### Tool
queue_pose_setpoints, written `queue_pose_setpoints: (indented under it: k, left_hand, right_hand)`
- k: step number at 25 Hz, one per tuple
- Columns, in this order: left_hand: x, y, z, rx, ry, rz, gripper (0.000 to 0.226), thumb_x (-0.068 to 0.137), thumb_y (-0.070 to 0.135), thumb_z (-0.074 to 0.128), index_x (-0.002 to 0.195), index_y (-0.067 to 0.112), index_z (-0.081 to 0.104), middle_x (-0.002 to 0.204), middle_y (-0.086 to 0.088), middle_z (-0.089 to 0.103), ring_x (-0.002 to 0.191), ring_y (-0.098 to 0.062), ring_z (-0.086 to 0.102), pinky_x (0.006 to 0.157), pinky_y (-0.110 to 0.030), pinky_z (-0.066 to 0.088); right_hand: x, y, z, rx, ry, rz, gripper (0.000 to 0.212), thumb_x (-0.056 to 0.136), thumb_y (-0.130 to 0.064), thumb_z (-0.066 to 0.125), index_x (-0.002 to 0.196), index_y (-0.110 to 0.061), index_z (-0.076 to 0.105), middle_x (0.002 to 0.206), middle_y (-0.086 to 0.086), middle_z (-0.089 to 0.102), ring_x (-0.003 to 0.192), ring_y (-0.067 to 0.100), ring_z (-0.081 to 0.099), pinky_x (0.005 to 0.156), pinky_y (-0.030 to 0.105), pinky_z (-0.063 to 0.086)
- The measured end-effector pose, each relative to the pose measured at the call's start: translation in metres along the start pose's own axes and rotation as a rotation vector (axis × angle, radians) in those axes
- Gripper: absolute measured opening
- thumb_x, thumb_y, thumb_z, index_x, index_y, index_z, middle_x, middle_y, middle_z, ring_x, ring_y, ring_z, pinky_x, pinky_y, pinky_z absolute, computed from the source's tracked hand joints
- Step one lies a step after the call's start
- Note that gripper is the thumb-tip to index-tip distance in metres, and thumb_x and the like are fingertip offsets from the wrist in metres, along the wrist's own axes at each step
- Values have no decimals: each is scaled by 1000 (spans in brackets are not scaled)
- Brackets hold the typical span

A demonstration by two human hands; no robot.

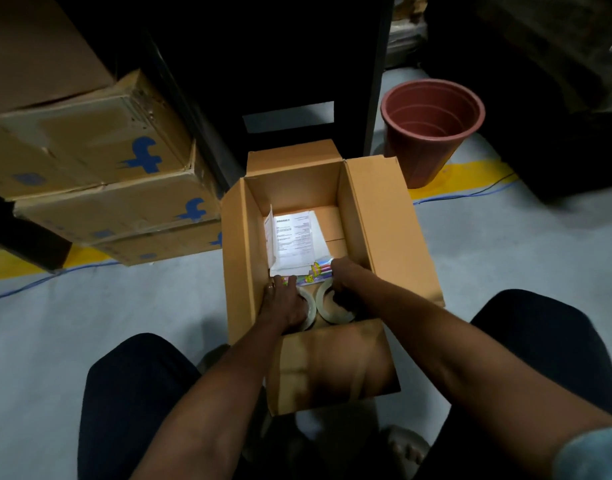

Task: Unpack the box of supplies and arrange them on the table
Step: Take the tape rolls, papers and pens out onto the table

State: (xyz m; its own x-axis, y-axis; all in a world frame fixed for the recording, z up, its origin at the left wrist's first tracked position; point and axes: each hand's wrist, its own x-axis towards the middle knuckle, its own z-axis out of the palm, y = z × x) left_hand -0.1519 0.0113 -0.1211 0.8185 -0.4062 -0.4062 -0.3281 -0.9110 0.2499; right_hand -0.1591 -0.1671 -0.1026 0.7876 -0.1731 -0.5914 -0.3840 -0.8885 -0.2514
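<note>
An open cardboard box stands on the floor between my knees. Inside lie a white printed paper, a colourful packet and two rolls of clear tape. My left hand lies over the left tape roll, fingers spread across it and reaching the packet. My right hand curls its fingers into the right tape roll and grips it. Both hands are down inside the box near its front wall.
Stacked cardboard cartons with blue logos sit at the left. A brown plastic pot stands at the right behind the box. A black stand rises just beyond. Yellow floor line and a blue cable cross the grey floor.
</note>
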Motion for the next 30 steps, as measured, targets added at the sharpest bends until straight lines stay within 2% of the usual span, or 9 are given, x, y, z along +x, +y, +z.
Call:
queue_pose_setpoints:
  k: [2,5,8,10,13,18,23,27,30]
  left_hand:
    - [5,-2,0,10,-11,-16,64,85,25,56,144,10,37,138,-18,36,128,-41,40,110,-40,29]
    - [15,-3,-2,-37,-41,-46,58,82,13,64,136,9,43,136,-18,38,125,-40,44,104,-40,35]
    - [21,-8,2,-66,-57,-38,57,83,11,66,136,7,45,142,-19,38,131,-38,43,105,-38,38]
    - [21,-8,7,-32,-45,-9,52,85,10,62,134,4,46,142,-20,40,130,-37,43,104,-38,38]
    - [26,-9,12,101,-25,47,47,88,15,61,132,4,47,136,-19,49,124,-35,49,102,-40,41]
    - [42,-13,11,373,-43,104,36,96,17,54,131,11,49,137,-11,52,127,-27,50,104,-34,37]
    - [43,-10,10,425,-18,92,31,98,17,49,128,11,50,136,-10,52,126,-27,48,103,-33,33]
    - [44,-7,2,430,-23,81,36,96,23,51,131,12,49,134,-12,47,124,-29,48,101,-34,36]
    - [42,-1,-8,426,-46,69,36,96,28,55,128,13,54,132,-14,44,121,-30,49,99,-36,43]
  right_hand:
    - [7,3,10,-55,-9,16,50,89,-18,69,133,-1,53,130,19,59,119,34,60,92,34,49]
    - [16,7,22,-124,28,7,42,94,-15,60,133,-2,55,122,18,59,112,33,61,84,32,48]
    - [17,11,31,-87,42,-5,55,86,-10,67,138,-3,51,137,20,54,124,35,56,97,35,49]
    - [19,12,35,-76,33,-8,53,89,-9,64,139,-3,50,140,20,52,129,34,54,102,37,48]
    - [20,11,37,-52,39,-20,42,96,-13,55,137,-4,52,140,19,53,128,33,54,103,36,47]
    - [24,15,41,-135,67,-80,36,98,-15,53,134,-6,57,138,17,57,126,32,57,103,37,48]
    - [18,8,29,-205,122,-108,34,94,-17,61,128,-11,61,132,13,62,121,31,60,98,35,49]
    - [10,1,-1,-189,131,-157,55,77,-22,82,125,-12,59,129,14,59,118,33,60,93,34,49]
    - [10,-4,-23,-114,134,-191,72,71,-22,85,128,-8,45,123,19,56,112,36,59,80,33,47]
